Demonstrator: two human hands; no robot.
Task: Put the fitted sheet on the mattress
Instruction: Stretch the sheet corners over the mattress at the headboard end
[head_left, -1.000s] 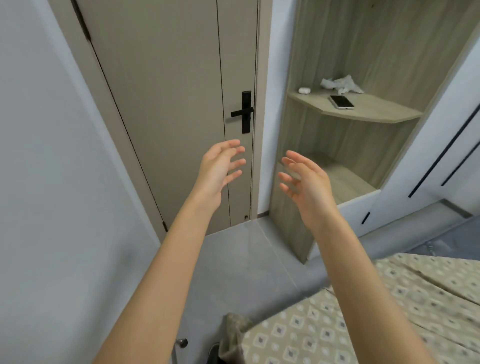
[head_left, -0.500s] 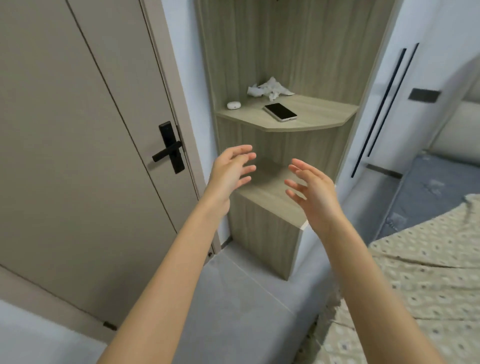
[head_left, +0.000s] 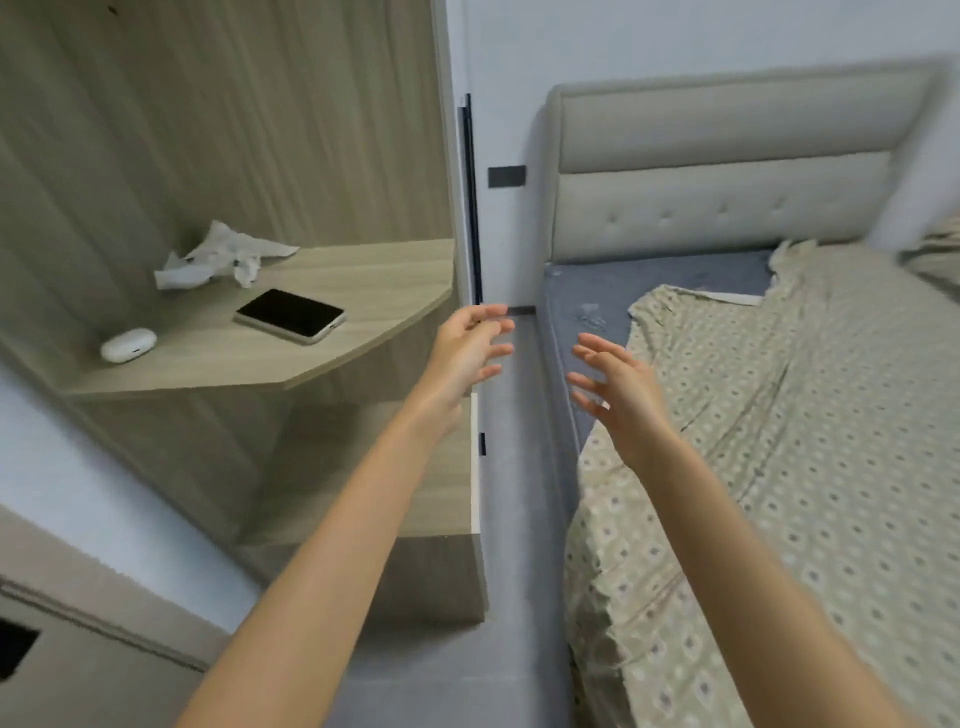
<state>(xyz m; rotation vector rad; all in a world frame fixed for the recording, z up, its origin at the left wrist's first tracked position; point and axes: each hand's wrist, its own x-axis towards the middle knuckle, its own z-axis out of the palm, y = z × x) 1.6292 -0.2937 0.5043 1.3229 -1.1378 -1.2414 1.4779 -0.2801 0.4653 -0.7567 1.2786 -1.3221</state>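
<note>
Both arms reach forward; the left hand (head_left: 470, 345) and right hand (head_left: 615, 387) are spread, holding nothing; the patterned fitted sheet (head_left: 779, 441) covers most of the mattress (head_left: 597, 283), its far corner bare; fingertips blurred, perhaps moving.

We see the beige sheet (head_left: 779, 415), dotted with small diamonds, lying rumpled over most of the grey-blue mattress (head_left: 597, 291). Its edge hangs down the left side, and the mattress's far left corner lies bare beside the sheet's crumpled hem.
</note>
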